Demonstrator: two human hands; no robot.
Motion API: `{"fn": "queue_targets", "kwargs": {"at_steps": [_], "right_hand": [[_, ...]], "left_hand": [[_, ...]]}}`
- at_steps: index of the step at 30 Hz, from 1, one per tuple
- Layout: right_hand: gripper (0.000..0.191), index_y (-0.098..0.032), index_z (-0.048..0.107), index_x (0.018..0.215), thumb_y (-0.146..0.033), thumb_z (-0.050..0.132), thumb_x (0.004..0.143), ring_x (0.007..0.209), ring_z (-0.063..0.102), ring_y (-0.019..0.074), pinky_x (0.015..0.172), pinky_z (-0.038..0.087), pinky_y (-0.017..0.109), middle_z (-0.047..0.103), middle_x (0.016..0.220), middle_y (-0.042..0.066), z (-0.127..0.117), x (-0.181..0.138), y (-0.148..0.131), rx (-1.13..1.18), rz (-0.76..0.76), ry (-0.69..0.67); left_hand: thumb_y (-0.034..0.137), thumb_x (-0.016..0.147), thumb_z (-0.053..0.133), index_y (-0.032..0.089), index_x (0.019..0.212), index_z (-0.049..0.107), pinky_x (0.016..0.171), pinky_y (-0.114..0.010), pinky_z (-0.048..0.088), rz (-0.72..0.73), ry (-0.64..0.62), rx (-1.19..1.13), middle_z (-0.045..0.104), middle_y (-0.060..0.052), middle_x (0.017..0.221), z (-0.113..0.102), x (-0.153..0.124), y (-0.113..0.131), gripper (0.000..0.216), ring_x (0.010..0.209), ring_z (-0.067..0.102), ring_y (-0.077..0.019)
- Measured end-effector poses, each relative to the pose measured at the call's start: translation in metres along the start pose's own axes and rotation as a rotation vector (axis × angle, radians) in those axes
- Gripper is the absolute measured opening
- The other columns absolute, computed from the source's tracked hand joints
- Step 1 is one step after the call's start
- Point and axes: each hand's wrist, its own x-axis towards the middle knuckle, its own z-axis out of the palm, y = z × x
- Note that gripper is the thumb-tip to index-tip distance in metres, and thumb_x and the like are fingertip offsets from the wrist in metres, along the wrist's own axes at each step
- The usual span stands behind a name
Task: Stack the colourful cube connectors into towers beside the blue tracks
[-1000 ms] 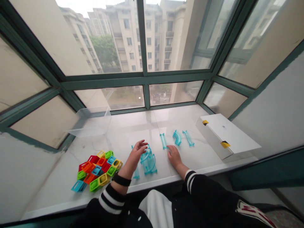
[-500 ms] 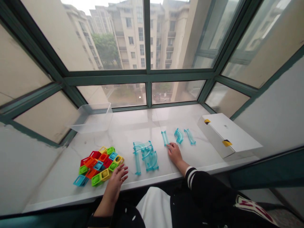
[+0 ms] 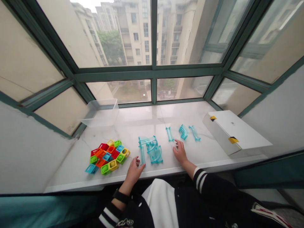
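My left hand (image 3: 135, 171) is open at the near end of a straight clear-blue track piece (image 3: 142, 154), its thumb close to that end; I cannot tell if they touch. Beside that piece lies a cluster of clear-blue track pieces (image 3: 155, 155), curved ones among them. My right hand (image 3: 180, 152) is open too, fingers apart and holding nothing, just below a short straight track piece (image 3: 169, 134). Farther right lie a curved track piece (image 3: 183, 131) and a bent, narrow track piece (image 3: 194, 133).
Left of my left hand is a pile of colourful plastic blocks (image 3: 108, 157). A clear plastic bin (image 3: 102, 117) stands at the back left of the white sill (image 3: 133, 118). A white box (image 3: 239, 131) with yellow-black tabs sits at the right, and window frames (image 3: 187, 71) rise behind.
My left hand has moved right, from the colourful blocks to the straight track piece. My right hand has come off the short straight piece, which stays lying. The view has shifted slightly.
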Motion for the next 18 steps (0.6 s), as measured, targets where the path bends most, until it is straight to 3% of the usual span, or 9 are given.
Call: {"fn": "queue_targets", "kwargs": {"at_steps": [4, 7, 12, 15, 18], "right_hand": [[0.047, -0.022, 0.058, 0.138, -0.023, 0.054, 0.090, 0.111, 0.064, 0.0264, 0.092, 0.062, 0.045, 0.059, 0.128, 0.014, -0.001, -0.027, -0.034, 0.099, 0.015, -0.097], [0.044, -0.025, 0.060, 0.136, -0.020, 0.055, 0.092, 0.117, 0.063, 0.0270, 0.100, 0.059, 0.048, 0.064, 0.128, 0.011, -0.002, -0.035, -0.064, 0.109, -0.084, -0.228], [0.045, -0.027, 0.064, 0.134, -0.014, 0.060, 0.091, 0.129, 0.058, 0.0288, 0.115, 0.047, 0.055, 0.064, 0.134, 0.012, 0.001, -0.035, -0.107, 0.084, -0.313, -0.368], [0.038, -0.026, 0.068, 0.128, -0.014, 0.061, 0.092, 0.125, 0.059, 0.0289, 0.111, 0.050, 0.053, 0.066, 0.129, 0.012, 0.002, -0.035, -0.123, 0.089, -0.359, -0.390], [0.035, -0.026, 0.069, 0.126, -0.014, 0.060, 0.094, 0.121, 0.061, 0.0282, 0.108, 0.051, 0.051, 0.068, 0.124, 0.011, -0.003, -0.032, -0.136, 0.130, -0.371, -0.390]], "left_hand": [[0.039, 0.082, 0.062, 0.014, 0.132, 0.062, 0.095, -0.041, 0.053, -0.048, -0.047, -0.004, 0.072, -0.008, 0.100, -0.005, 0.006, -0.002, 0.056, 0.095, 0.068, -0.0252], [0.033, 0.080, 0.063, 0.016, 0.124, 0.066, 0.087, -0.035, 0.054, -0.146, -0.032, -0.118, 0.071, -0.005, 0.094, -0.012, 0.008, -0.004, 0.047, 0.088, 0.069, -0.0219], [0.040, 0.084, 0.056, 0.015, 0.125, 0.065, 0.053, -0.028, 0.045, -0.237, 0.005, -0.211, 0.058, 0.004, 0.065, -0.019, 0.001, -0.004, 0.049, 0.051, 0.054, -0.0159], [0.048, 0.085, 0.051, 0.014, 0.122, 0.062, 0.046, -0.025, 0.035, -0.270, 0.064, -0.256, 0.051, 0.007, 0.058, -0.027, -0.005, -0.002, 0.050, 0.042, 0.045, -0.0140], [0.054, 0.087, 0.047, 0.016, 0.122, 0.058, 0.045, -0.024, 0.035, -0.259, 0.114, -0.306, 0.052, 0.007, 0.061, -0.032, -0.011, 0.007, 0.053, 0.042, 0.043, -0.0125]]}}
